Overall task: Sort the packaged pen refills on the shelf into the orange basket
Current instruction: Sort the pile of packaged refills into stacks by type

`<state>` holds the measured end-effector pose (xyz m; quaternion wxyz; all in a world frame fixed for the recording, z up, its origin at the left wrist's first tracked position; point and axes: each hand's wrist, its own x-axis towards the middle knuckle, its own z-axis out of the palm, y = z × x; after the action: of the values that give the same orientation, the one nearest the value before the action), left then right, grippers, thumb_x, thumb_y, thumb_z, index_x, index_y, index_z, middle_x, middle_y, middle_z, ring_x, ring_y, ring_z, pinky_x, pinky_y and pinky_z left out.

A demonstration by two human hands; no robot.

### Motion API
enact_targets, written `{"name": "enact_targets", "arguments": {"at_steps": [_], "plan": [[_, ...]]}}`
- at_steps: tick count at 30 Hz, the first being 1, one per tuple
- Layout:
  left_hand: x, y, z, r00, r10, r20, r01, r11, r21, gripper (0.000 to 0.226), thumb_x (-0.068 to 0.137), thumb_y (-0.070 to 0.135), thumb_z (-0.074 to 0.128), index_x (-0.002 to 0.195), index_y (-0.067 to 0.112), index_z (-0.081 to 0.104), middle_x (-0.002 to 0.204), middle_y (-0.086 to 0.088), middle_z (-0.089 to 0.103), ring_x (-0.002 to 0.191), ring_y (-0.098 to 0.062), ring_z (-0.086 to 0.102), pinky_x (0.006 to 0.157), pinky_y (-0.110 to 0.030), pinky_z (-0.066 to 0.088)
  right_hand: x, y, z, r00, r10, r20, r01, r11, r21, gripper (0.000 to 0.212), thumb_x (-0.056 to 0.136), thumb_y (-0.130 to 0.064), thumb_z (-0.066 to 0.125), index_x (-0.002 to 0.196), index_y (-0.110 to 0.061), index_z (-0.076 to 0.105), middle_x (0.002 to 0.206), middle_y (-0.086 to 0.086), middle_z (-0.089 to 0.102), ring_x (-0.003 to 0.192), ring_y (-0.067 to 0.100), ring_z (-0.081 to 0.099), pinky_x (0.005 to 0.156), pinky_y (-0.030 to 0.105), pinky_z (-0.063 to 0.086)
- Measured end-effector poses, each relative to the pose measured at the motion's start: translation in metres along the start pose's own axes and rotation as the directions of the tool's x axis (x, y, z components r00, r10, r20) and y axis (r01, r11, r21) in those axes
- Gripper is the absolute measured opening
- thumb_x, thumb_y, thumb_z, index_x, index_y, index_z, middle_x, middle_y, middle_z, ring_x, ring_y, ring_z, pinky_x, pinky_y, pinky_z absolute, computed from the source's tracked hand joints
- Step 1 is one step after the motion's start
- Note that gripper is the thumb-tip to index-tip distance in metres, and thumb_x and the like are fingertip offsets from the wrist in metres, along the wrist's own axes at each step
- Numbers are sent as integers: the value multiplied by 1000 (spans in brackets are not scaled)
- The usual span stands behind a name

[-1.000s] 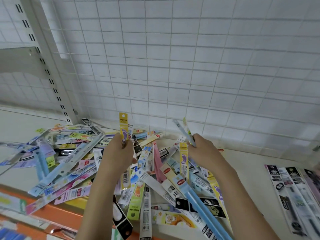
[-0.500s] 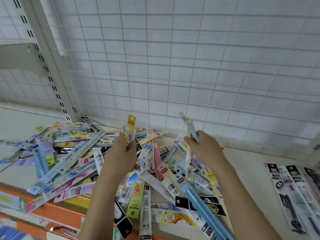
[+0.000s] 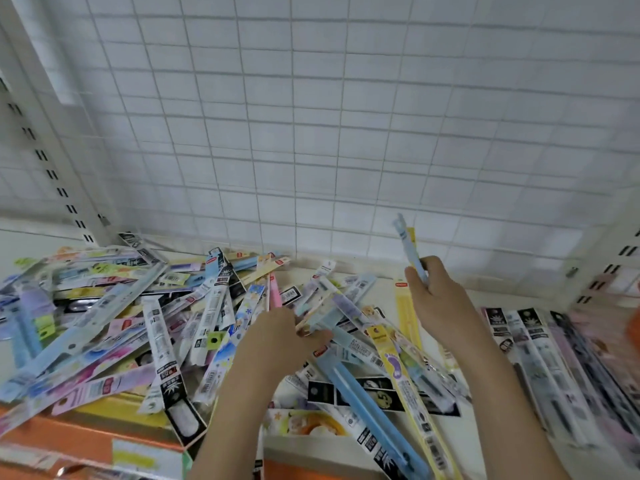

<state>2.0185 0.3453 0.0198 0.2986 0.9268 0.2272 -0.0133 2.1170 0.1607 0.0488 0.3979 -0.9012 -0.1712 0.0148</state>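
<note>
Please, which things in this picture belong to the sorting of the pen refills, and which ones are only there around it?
Belong to the job:
- pile of packaged refills on the shelf
- left hand, down in the pile
- right hand, holding a light blue refill pack
- row of refill packs at right

Only there:
- wire grid panel
- slotted upright

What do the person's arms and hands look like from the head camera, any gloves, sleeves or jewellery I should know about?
Both forearms are bare as far as the view reaches, with no sleeves showing. The left hand and right hand wear no gloves. No watch, bracelet or ring shows on either wrist or on the fingers that are visible, though motion blur softens fine detail. No markings or cables.
</note>
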Motion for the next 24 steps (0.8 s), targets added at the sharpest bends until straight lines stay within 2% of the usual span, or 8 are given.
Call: {"name": "enact_targets", "arguments": {"at_steps": [3,5,7,9,12,16,21,24], "plan": [[0,3,8,998,-27,50,26,999,28,50,73,57,66,77,7,58,67,-3,57,59,-17,53,56,-28,42,-7,10,-2,998,22,56,-18,996,-85,23,94,-41,47,90,-19,48,66,-2,48,55,11,45,47,24,29],[-1,6,10,998,-21,61,23,999,-26,40,74,47,70,81,8,62,71,-3,62,61,-17,55,57,-27,44,-11,16,-2,993,57,107,-42,990,-134,26,88,-43,58,89,-17,53,70,-5,52,58,5,48,48,20,31],[-4,10,8,1000,4,2,-4,993,-115,28,80,32,67,67,13,52,61,0,52,53,-13,46,51,-23,37,-15,23,-1,983,90,158,-61,982,-179,26,85,-40,64,83,-15,57,68,-4,55,57,8,51,48,20,34],[-6,14,2,995,25,-98,-41,985,-169,36,86,25,61,59,17,39,55,1,40,49,-13,37,49,-23,30,-18,31,1,975,101,200,-61,979,-195,28,84,-37,64,73,-12,56,60,-1,52,54,14,50,48,23,33],[-10,17,-12,977,46,-207,-93,971,-222,33,91,27,54,62,17,41,56,-1,43,51,-17,45,48,-24,33,-24,36,1,962,109,252,-68,984,-166,43,83,-41,64,58,-14,42,49,-3,37,45,12,37,45,24,26],[-18,21,-25,948,6,-319,-142,903,-405,21,96,21,46,77,12,50,66,-10,57,38,-5,53,32,-12,36,-29,37,1,926,119,358,-54,981,-186,42,81,-49,64,63,-14,46,54,0,40,50,15,40,48,26,27],[-19,19,-25,906,-26,-423,-235,800,-553,9,96,12,43,90,9,49,75,-15,60,41,-6,58,38,-15,43,-31,37,3,907,136,399,-59,978,-199,39,72,-49,73,65,-15,54,60,-2,49,57,14,49,52,26,31],[-20,17,-25,883,-36,-467,-246,813,-528,10,92,10,53,95,1,50,77,-15,61,56,-15,56,47,-19,43,-31,35,3,878,155,454,-83,981,-174,31,71,-43,76,71,-17,58,70,-5,59,60,10,53,56,24,36]]}}
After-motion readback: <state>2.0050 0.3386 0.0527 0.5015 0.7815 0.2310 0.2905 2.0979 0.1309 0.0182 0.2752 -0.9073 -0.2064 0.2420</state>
